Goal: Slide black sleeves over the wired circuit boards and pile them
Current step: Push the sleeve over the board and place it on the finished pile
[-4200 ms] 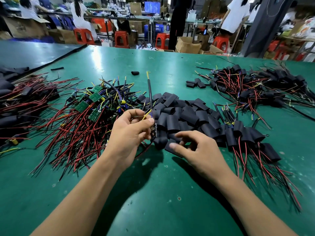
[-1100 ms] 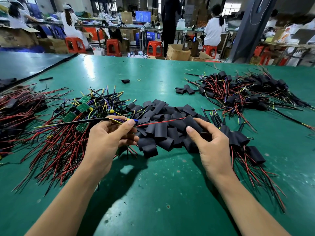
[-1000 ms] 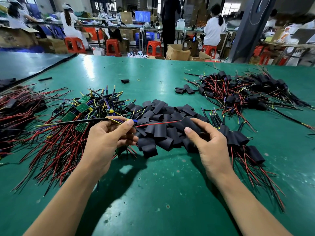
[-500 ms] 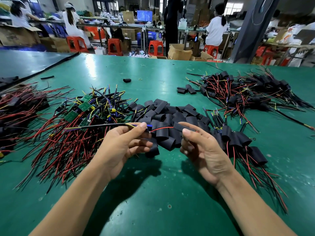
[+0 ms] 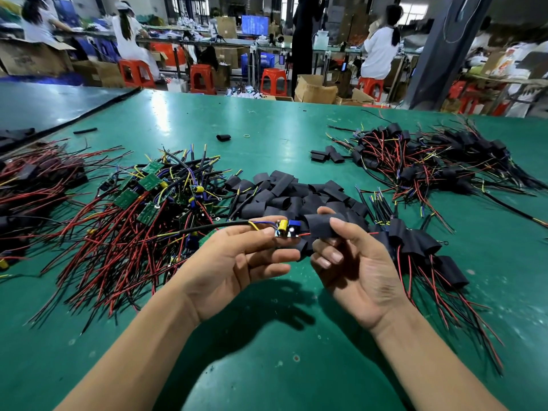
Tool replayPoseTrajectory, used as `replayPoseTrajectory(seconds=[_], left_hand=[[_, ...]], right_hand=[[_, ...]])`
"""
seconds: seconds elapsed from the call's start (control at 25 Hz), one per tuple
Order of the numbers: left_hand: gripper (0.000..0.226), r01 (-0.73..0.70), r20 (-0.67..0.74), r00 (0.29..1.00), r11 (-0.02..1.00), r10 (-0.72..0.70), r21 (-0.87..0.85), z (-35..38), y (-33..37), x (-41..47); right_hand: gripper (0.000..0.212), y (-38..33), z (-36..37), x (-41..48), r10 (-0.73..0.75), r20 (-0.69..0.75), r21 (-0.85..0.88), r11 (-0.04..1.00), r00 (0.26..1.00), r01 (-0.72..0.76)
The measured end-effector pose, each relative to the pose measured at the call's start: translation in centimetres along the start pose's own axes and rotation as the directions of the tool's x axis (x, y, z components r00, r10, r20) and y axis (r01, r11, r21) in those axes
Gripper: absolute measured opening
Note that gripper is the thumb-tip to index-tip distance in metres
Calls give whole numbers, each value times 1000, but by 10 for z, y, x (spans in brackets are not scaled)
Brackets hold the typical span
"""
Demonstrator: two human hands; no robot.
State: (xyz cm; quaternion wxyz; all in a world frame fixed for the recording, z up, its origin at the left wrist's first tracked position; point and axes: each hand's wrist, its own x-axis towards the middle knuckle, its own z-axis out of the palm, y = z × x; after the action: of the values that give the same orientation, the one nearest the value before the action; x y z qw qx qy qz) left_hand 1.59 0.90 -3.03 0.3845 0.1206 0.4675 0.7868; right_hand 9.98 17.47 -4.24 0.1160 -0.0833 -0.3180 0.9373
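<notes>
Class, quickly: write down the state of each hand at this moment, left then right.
Left hand: pinches the small wired circuit board with a yellow capacitor.
Right hand: holds a short black tubular sleeve beside the board.

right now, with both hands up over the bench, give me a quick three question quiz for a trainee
1. True or false: the black sleeve already covers the whole circuit board.
2. Which hand grips the sleeve: A left, B right?
3. The left hand pinches the board; what colour wire runs from it into the sleeve?
Key: 1 false, the board is bare. 2 B, the right hand. 3 red.
</notes>
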Motion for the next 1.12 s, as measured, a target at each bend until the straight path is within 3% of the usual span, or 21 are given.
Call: replayPoseTrajectory(seconds=[0.28, 0.36, 0.52, 0.72, 0.88, 1.0, 1.12], left_hand=[[35, -89, -52, 994, 994, 92, 57, 2, -1, 1], [34, -92, -52, 994, 994, 95, 54, 2, -1, 0], [37, -54, -21, 998, 998, 54, -10, 2, 2, -1], [38, -72, -12, 997, 996, 73, 46, 3, 0, -3], [36, -90, -25, 995, 990, 93, 105, 2, -2, -2], [33, -89, -26, 995, 992, 92, 94, 0, -2, -2], [33, -98, -28, 995, 992, 101, 80, -1, -1, -1]], right_hand=[[40, 0, 1, -2, -55, 88, -200, 977, 995, 72], [36, 1, 0, -2, -92, 77, -223, 969, 993, 107], [48, 3, -1, 1, -156, 72, -235, 957, 985, 169], [41, 3, -1, 2, -279, 44, -335, 900, 959, 277], [56, 5, 0, 3, -290, 14, -354, 893, 957, 276], [28, 9, -1, 3, -264, 17, -331, 909, 964, 254], [31, 13, -1, 2, -287, 17, -393, 879, 958, 270]])
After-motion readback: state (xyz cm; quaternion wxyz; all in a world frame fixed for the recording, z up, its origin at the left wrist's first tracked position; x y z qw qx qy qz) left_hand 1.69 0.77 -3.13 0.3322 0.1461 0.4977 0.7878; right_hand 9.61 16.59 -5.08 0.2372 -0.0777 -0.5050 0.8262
